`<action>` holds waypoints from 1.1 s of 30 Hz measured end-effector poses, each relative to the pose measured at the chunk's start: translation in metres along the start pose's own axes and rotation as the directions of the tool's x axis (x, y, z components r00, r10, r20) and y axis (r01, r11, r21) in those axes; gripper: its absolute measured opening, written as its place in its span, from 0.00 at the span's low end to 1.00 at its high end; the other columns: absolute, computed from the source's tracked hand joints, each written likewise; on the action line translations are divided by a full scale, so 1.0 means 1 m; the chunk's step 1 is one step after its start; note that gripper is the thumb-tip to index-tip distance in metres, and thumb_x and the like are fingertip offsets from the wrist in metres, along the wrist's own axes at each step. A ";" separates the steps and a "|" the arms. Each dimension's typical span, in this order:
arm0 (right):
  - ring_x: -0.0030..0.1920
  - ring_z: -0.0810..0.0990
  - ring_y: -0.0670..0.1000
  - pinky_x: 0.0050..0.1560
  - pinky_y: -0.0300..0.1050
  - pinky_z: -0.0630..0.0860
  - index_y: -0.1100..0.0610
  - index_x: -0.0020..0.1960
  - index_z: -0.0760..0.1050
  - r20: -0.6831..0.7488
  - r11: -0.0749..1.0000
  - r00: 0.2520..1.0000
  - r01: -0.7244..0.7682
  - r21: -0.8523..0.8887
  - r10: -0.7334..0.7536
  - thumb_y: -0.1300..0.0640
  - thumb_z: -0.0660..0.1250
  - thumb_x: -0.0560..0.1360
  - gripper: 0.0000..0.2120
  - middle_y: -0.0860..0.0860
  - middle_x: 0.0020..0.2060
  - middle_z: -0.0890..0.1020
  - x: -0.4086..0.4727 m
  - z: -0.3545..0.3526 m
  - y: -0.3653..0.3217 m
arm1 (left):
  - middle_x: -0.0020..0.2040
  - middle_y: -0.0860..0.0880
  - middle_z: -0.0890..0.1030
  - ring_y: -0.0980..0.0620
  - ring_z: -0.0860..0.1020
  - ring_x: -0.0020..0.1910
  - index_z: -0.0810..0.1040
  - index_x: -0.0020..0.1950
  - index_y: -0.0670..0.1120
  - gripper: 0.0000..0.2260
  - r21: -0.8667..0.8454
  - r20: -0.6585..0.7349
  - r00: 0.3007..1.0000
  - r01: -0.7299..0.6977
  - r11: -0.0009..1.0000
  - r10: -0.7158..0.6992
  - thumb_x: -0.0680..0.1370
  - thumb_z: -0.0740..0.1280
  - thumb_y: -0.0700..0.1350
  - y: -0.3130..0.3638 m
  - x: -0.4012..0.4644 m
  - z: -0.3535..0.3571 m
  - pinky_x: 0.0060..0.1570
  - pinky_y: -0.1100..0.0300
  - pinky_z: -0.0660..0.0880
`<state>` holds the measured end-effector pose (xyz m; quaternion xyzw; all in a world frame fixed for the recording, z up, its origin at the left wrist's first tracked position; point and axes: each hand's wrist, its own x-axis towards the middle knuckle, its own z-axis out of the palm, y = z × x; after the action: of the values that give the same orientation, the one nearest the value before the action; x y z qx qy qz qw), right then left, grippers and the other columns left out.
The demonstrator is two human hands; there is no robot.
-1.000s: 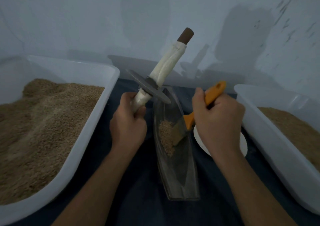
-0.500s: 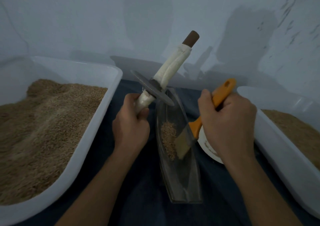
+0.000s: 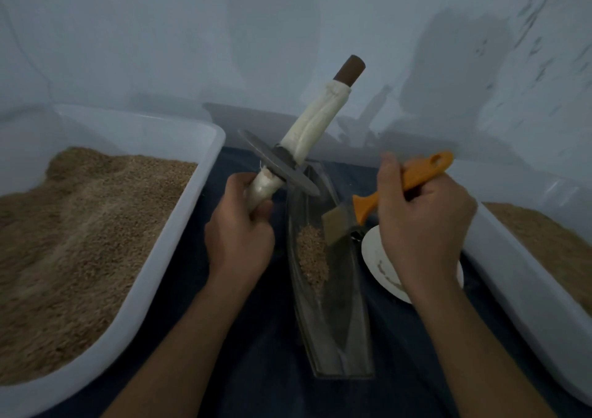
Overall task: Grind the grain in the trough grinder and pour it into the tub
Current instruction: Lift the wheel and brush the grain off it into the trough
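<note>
A narrow metal trough grinder lies on the dark cloth between my arms, with a small heap of ground grain in its upper half. My left hand grips the cloth-wrapped handle of the grinding wheel and holds it tilted above the trough's far end. My right hand grips an orange-handled brush. Its bristles touch the trough wall just above the grain heap.
A large white tub full of grain stands at the left. A second white tub with grain stands at the right. A small white dish sits beside the trough, partly under my right hand. A pale wall rises close behind.
The brush head has lifted and moved toward the trough's far end, leaving the grain heap below it. The wheel in my left hand stays raised.
</note>
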<state>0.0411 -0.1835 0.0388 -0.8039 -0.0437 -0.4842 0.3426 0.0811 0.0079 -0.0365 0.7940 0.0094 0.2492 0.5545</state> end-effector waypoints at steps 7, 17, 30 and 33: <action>0.27 0.76 0.46 0.30 0.44 0.72 0.55 0.33 0.77 0.094 0.998 0.994 0.059 0.022 -0.061 0.49 0.70 0.81 0.19 0.45 0.25 0.76 -0.011 0.029 0.021 | 0.48 0.64 0.78 0.53 0.78 0.50 0.71 0.58 0.60 0.14 -0.011 -0.009 1.000 0.005 1.000 -0.005 0.79 0.69 0.43 0.000 0.002 0.000 0.45 0.55 0.70; 0.23 0.72 0.49 0.28 0.52 0.70 0.56 0.28 0.71 0.182 0.995 0.978 0.097 0.029 -0.100 0.53 0.68 0.82 0.24 0.49 0.22 0.72 -0.009 0.016 0.016 | 0.50 0.61 0.78 0.53 0.78 0.51 0.71 0.59 0.60 0.14 -0.003 0.001 1.000 0.003 1.000 -0.003 0.80 0.69 0.43 0.000 0.001 -0.001 0.46 0.54 0.72; 0.27 0.80 0.48 0.31 0.48 0.78 0.57 0.38 0.81 0.325 0.975 0.940 -0.164 0.151 0.108 0.42 0.63 0.83 0.23 0.47 0.28 0.83 0.007 -0.014 0.015 | 0.51 0.59 0.79 0.53 0.78 0.51 0.72 0.60 0.60 0.15 0.020 0.060 0.997 -0.056 0.998 0.055 0.80 0.70 0.43 0.000 0.002 -0.003 0.45 0.55 0.70; 0.29 0.82 0.50 0.31 0.46 0.80 0.52 0.43 0.82 0.407 0.957 0.907 -0.206 0.204 0.109 0.43 0.64 0.82 0.17 0.48 0.30 0.83 0.007 -0.028 0.018 | 0.51 0.58 0.79 0.51 0.78 0.52 0.72 0.60 0.59 0.15 0.006 0.093 0.993 -0.079 0.997 0.078 0.79 0.70 0.42 0.000 0.002 -0.004 0.46 0.53 0.72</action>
<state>0.0316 -0.2156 0.0434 -0.8372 -0.1045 -0.2755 0.4607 0.0817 0.0117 -0.0346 0.8072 -0.0464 0.2337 0.5401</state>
